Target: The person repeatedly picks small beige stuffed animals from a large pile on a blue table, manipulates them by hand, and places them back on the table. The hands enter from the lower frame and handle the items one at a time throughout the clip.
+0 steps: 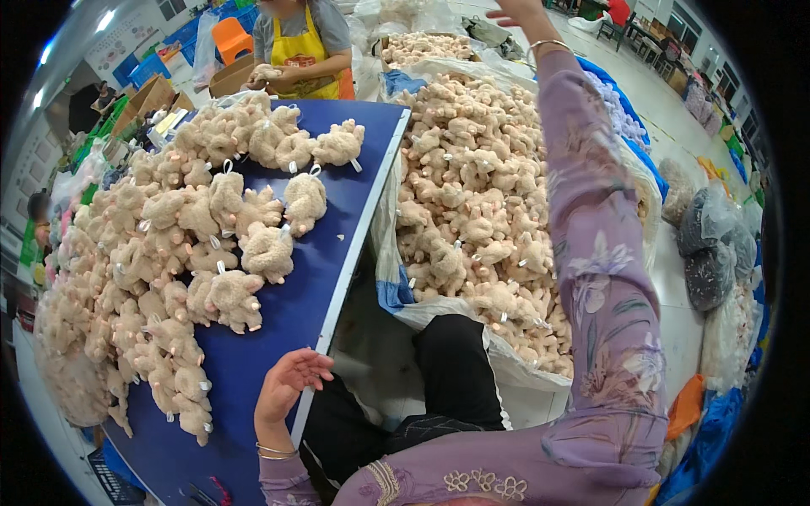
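Small cream plush toys of curly fabric (pixel 234 300) lie heaped on the flat blue tabletop (pixel 310 287), probably light, soft and best held round the body. The bare left hand (pixel 287 381) shows a loosely curled, empty grip; the cropped right hand's (pixel 516 10) hold cannot be told.

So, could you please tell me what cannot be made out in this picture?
Right hand: cut off by the head view's upper edge, its grip unclear.
Inside the white sack, head view: lower contents hidden by beige plush toys.
Pink item on the blue table, head view: too small to identify.
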The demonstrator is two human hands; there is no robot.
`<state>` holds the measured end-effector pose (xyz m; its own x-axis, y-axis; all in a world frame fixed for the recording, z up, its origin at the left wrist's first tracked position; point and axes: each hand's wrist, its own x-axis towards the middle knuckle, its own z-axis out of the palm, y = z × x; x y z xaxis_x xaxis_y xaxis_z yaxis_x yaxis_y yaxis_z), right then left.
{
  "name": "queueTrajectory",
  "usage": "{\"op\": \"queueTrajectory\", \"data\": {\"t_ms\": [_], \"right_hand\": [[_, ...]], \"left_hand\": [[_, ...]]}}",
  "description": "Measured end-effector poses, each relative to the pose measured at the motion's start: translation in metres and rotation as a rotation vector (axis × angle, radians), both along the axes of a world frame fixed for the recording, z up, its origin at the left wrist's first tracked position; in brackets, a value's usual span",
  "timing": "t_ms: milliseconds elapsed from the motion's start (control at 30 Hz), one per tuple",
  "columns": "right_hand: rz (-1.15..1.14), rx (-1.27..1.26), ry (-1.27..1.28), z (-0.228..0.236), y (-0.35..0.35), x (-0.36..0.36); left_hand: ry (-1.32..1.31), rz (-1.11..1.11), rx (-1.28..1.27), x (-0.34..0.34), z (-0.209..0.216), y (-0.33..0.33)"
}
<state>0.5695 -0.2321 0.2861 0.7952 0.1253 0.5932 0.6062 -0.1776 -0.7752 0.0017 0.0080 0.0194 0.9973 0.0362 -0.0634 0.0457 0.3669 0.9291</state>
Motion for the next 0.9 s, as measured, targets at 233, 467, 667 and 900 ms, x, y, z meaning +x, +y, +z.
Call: {"op": "queueTrajectory", "data": {"t_ms": [233,467,667,900], "right_hand": [[0.056,0.048,0.061,-0.12,0.003,-0.047],[0.281,-0.122,0.36,-0.274,0.039,-0.213],[0.815,-0.115,0.362,-0.263,0.117,-0.351],[0.75,-0.126,0.214,-0.267,0.183,-0.395]], "left_hand": [[0.008,0.057,0.028,-0.009,-0.002,-0.002],[-0.024,0.118,0.054,-0.005,-0.003,-0.003],[-0.034,0.424,0.226,-0.006,-0.01,0.0],[0.005,1.012,0.261,0.002,-0.005,0.012]]}}
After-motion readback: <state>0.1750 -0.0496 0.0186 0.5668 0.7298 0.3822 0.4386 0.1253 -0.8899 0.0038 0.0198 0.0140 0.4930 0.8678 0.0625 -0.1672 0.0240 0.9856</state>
